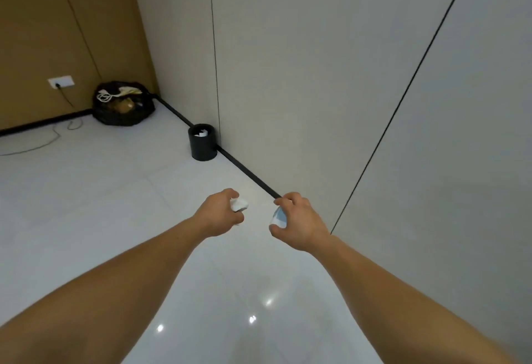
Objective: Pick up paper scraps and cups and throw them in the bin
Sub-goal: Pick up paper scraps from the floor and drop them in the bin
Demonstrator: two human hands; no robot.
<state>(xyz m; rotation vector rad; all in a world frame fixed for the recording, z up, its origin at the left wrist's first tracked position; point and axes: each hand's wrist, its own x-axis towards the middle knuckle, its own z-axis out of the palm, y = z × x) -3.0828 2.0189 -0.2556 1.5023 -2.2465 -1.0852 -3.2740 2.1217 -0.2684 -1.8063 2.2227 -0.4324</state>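
- Left hand [217, 214], arm stretched forward over the floor [115, 219]: fingers curled round a crumpled white paper scrap [239, 204].
- Black bag [123, 104]: far ahead and left of the left hand, stuffed full.
- Bin [202, 147]: black, against the wall [288, 75], ahead of the left hand, well apart; white paper [202, 133] inside.
- Right hand [299, 222]: level with the left, fingers and thumb gripping a white-and-blue cup [279, 216].

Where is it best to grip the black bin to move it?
Likely the open rim of the bin, taken from above on the room side: it stands upright, and the wall blocks its other side.
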